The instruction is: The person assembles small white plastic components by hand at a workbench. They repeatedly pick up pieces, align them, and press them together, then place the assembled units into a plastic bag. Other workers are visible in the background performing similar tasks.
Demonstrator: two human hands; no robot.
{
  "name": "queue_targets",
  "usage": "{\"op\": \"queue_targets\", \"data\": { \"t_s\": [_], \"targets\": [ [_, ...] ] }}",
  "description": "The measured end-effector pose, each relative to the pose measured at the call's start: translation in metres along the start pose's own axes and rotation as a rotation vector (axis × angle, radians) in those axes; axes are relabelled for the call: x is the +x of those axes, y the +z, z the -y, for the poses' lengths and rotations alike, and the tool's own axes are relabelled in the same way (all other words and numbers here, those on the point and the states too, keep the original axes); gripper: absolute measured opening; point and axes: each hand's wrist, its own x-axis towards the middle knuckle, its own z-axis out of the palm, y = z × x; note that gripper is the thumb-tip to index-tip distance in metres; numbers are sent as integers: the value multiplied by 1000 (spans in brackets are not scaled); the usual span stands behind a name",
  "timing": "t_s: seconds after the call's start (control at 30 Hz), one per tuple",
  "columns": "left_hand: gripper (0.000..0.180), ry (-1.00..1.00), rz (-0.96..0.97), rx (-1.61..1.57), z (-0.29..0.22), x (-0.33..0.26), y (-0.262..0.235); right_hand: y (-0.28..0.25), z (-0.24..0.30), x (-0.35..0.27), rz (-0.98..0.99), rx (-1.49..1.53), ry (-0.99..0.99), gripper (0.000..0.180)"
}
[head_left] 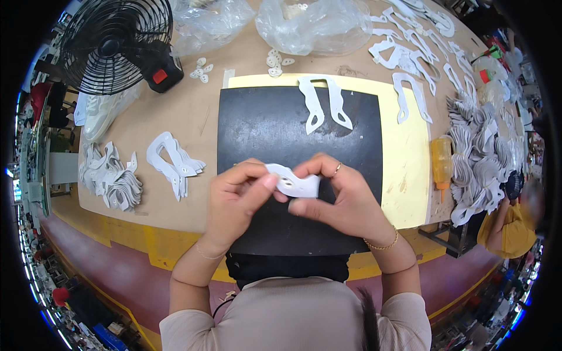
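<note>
— Across the whole view runs a tan counter (193, 126), with a yellow sheet (407, 169) laid on it and a black mat (263, 126) on top of that. What else is big?

— At the far left corner stands a black fan (114, 44), its red switch toward the mat. Along the far edge lie two clear plastic bags (313, 23), crumpled.

— And all the white shapes?

— Flat white cut-outs. A large heap (483, 158) fills the right end of the counter, a second pile (111, 178) sits at the left end, and a smaller stack (172, 161) lies between that pile and the mat. Two long white pieces (325, 105) lie side by side at the far edge of the mat, well apart from the hands.

— Anything beside the right heap?

— An orange squeeze bottle (442, 161) lies on the yellow sheet, nozzle toward the near edge.

— Now the hands.

— Both hover over the near part of the mat. The left hand (234, 202) and the right hand (342, 202) share one small white cut-out piece (295, 184), held above the mat between them. Left thumb and forefinger pinch its left end; the right fingers (310, 169) curl over its right end with the thumb beneath. Both grips are closed on it.

— Smallest things?

— A few tiny white bits (202, 70) near the fan's base, and a ring on the right hand.
</note>
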Motion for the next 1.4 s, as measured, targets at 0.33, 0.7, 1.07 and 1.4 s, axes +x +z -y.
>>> {"op": "queue_targets", "data": {
  "t_s": [0.33,0.7,1.07,1.4],
  "targets": [
    [37,36,-441,310,18,19,-64,-35,-9,0,-216,-608,-98,21],
    [14,148,-106,680,12,-25,-23,-15,-18,2,-35,-850,-90,22],
    [25,-157,-72,454,28,-29,7,9,-21,11,33,-513,82,11],
    [62,-304,332,-190,36,-4,0,-3,-2,-10,168,-754,-469,36]
  ]
}}
